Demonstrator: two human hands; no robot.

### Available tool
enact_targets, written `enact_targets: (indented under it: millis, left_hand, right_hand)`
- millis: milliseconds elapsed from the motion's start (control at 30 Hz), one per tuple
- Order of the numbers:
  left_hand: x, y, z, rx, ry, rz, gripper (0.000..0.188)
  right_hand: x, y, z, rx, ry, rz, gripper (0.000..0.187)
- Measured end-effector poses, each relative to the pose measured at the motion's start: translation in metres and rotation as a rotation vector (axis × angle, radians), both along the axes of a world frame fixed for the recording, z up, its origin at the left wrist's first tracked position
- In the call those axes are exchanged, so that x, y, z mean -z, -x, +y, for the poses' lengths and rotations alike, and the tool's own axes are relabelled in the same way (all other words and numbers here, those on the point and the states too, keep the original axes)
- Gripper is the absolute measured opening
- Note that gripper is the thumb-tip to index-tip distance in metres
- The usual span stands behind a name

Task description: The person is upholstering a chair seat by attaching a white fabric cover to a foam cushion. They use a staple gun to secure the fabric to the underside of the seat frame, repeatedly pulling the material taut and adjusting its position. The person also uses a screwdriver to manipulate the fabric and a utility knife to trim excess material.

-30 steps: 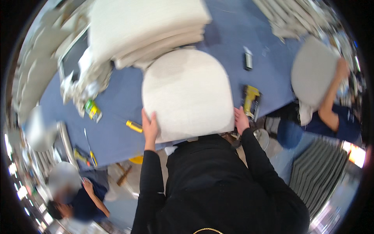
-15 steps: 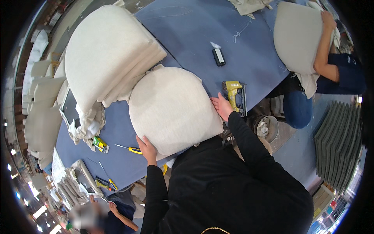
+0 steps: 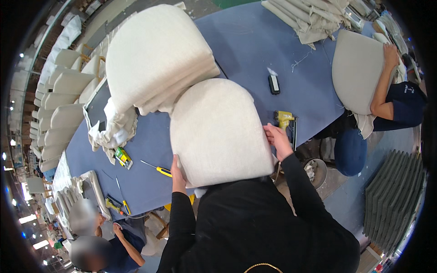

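A broad blue surface [image 3: 246, 50] spreads ahead, its near edge partly hidden beneath the work. The stack of cream padded panels [image 3: 159, 59] sits at its far left. The single cream panel [image 3: 218, 136] lies before the person's torso, between both hands, curved end away; its underside is out of sight. The black-sleeved right arm [image 3: 302, 186] angles inward, while the left arm [image 3: 179, 227] rises nearly straight. The right hand [image 3: 279, 143] is slightly bent, fingers close together, tips at the panel's right edge; the left hand [image 3: 178, 175] stands along the lower left edge, its fingers partly hidden. Whether either pinches, I cannot tell. The yellow staple gun [image 3: 286, 119] lies just beyond the right hand; the yellow-handled screwdriver [image 3: 163, 171] lies beside the left.
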State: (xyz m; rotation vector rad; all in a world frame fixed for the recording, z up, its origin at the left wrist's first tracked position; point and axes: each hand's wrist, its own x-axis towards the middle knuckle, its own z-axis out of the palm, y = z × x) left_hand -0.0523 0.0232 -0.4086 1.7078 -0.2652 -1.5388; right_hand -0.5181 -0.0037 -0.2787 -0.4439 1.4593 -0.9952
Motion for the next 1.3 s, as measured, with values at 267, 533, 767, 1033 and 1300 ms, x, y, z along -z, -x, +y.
enact_targets:
  millis: [267,533,767,1033,1300]
  left_hand:
    - [-0.08,0.001,-0.06,0.524,0.118,0.19,0.075]
    - [-0.34,-0.071,-0.058,0.811,0.264,-0.03,0.081]
    - [-0.383,-0.108,-0.039,0.9,0.443,-0.713,0.073]
    - [-0.369,-0.074,-0.028,0.878,0.568,-1.689,0.077]
    - [-0.387,-0.067,-0.02,0.778,0.545,-1.645,0.078]
  right_hand:
    - [-0.153,-0.162,0.015,-0.379,0.506,-0.214,0.034]
    - [-0.149,-0.318,0.006,-0.546,0.4,-0.168,0.044]
    - [-0.128,-0.362,-0.018,-0.803,0.473,-0.426,0.041]
    - [-0.082,-0.402,-0.034,-0.799,0.652,-0.425,0.035]
    - [0.042,-0.238,-0.009,-0.827,0.546,-0.007,0.04]
